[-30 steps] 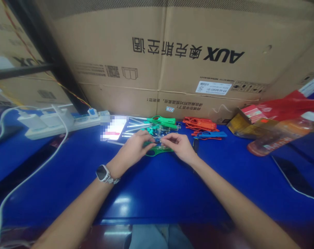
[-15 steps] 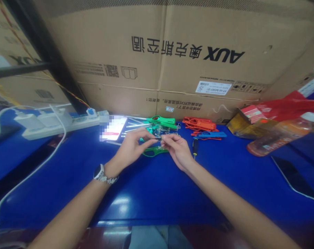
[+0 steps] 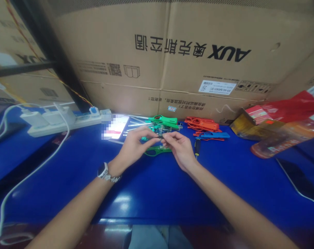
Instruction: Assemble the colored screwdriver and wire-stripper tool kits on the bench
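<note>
Thumb and fingers of my left hand [image 3: 136, 143] are pinched on a small dark part [image 3: 160, 137], too small to name. My right hand [image 3: 180, 147] pinches the same part from the other side, fingertips close to the left ones. Just behind and below the hands lie green lighter casings [image 3: 164, 120] with metal tubes and small clear and metal pieces. Another green casing [image 3: 158, 150] lies partly hidden under my hands. To the right are a stack of red casings [image 3: 202, 123], a blue casing [image 3: 213, 135] and a black-and-yellow screwdriver [image 3: 197, 147].
A lit phone [image 3: 117, 128] and a white power strip [image 3: 53, 126] with a trailing cable stand at left. On the right are a drink bottle [image 3: 283, 140], a yellow box [image 3: 242, 126] and a dark phone [image 3: 299, 180]. A large cardboard carton [image 3: 115, 34] walls off the back.
The view has shifted slightly, so the scene sits a little further right. Both hands keep their pinch on the small dark part, with little visible finger movement.
</note>
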The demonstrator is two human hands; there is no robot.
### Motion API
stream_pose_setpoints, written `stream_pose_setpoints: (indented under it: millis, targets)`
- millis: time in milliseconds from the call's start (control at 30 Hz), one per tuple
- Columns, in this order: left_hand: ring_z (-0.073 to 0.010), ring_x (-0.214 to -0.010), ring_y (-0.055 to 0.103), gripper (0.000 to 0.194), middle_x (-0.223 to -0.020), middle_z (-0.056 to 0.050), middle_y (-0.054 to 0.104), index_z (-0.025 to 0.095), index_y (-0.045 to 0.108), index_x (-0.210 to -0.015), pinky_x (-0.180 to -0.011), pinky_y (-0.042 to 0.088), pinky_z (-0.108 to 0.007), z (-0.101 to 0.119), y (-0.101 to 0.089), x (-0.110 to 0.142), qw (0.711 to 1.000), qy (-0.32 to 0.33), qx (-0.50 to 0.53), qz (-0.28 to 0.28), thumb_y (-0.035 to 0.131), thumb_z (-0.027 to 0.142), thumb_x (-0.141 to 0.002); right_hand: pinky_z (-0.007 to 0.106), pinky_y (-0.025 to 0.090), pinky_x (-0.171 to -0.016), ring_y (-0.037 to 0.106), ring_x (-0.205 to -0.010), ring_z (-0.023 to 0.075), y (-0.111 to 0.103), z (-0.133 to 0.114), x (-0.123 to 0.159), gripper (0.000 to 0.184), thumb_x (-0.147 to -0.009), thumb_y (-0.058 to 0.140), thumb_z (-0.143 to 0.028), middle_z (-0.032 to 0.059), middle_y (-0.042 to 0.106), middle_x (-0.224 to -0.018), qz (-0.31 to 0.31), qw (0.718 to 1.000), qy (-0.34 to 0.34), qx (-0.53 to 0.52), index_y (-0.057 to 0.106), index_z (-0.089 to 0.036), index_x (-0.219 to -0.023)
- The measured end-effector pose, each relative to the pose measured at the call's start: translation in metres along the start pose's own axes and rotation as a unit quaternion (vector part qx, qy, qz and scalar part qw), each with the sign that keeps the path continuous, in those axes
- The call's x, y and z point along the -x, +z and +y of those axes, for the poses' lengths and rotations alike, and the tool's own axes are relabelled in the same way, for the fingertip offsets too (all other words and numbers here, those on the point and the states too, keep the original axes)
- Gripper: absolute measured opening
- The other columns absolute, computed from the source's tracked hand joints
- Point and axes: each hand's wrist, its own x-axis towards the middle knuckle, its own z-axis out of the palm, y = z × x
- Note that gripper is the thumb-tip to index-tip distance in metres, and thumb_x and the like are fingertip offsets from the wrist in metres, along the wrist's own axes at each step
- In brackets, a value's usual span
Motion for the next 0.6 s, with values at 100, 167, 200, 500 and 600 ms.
stream_pose_setpoints:
  millis: [100, 167, 200, 500, 600]
  targets:
    - [-0.0175, -0.079, 0.063, 0.016, -0.083, -0.004, 0.07, 0.019, 0.073, -0.084, -0.074, 0.05, -0.032, -0.001, -0.012, -0.003, 0.998, 0.025, -0.036, -0.041, 0.07, 0.035, -0.087, 0.026, 0.049, -0.063, 0.058, -0.06, 0.0108, -0.006, -0.001, -0.005, 0.027, -0.065, 0.086, -0.039, -0.0005, 0.07, -0.067, -0.006, 1.0, 0.024, -0.006, 0.072, -0.019, -0.076]
    - [-0.0174, -0.079, 0.063, 0.015, -0.083, -0.004, 0.07, 0.019, 0.073, -0.083, -0.074, 0.05, -0.031, -0.003, -0.019, -0.005, 0.996, 0.028, -0.061, -0.057, 0.07, 0.033, -0.088, 0.025, 0.049, -0.062, 0.059, -0.06, 0.0106, -0.012, -0.002, -0.009, 0.029, -0.063, 0.087, -0.039, -0.0006, 0.07, -0.067, 0.006, 0.999, 0.035, -0.018, 0.071, -0.019, -0.075]
    - [-0.0174, -0.079, 0.062, 0.015, -0.083, -0.004, 0.07, 0.019, 0.073, -0.082, -0.073, 0.049, -0.031, -0.004, -0.022, -0.005, 0.994, 0.024, -0.073, -0.073, 0.07, 0.032, -0.088, 0.025, 0.049, -0.062, 0.059, -0.061, 0.0105, -0.015, -0.002, -0.011, 0.029, -0.062, 0.088, -0.039, -0.0004, 0.07, -0.067, 0.013, 0.999, 0.038, -0.022, 0.071, -0.018, -0.074]
    - [-0.0184, -0.076, 0.061, 0.018, -0.082, -0.003, 0.068, 0.02, 0.074, -0.084, -0.071, 0.045, -0.031, -0.008, -0.017, 0.003, 0.954, -0.036, -0.132, -0.266, 0.074, 0.038, -0.083, 0.025, 0.049, -0.065, 0.063, -0.065, 0.011, -0.033, 0.0, -0.019, 0.033, -0.06, 0.089, -0.04, 0.0011, 0.073, -0.071, 0.007, 0.999, 0.042, 0.01, 0.072, -0.018, -0.077]
    - [-0.0186, -0.078, 0.058, 0.022, -0.079, -0.002, 0.063, 0.019, 0.067, -0.078, -0.071, 0.045, -0.031, -0.007, -0.02, 0.001, 0.973, -0.006, -0.156, -0.169, 0.069, 0.039, -0.087, 0.025, 0.05, -0.066, 0.063, -0.064, 0.0117, -0.032, 0.003, -0.018, 0.033, -0.061, 0.088, -0.042, 0.0014, 0.073, -0.072, -0.001, 0.999, 0.04, 0.023, 0.073, -0.018, -0.079]
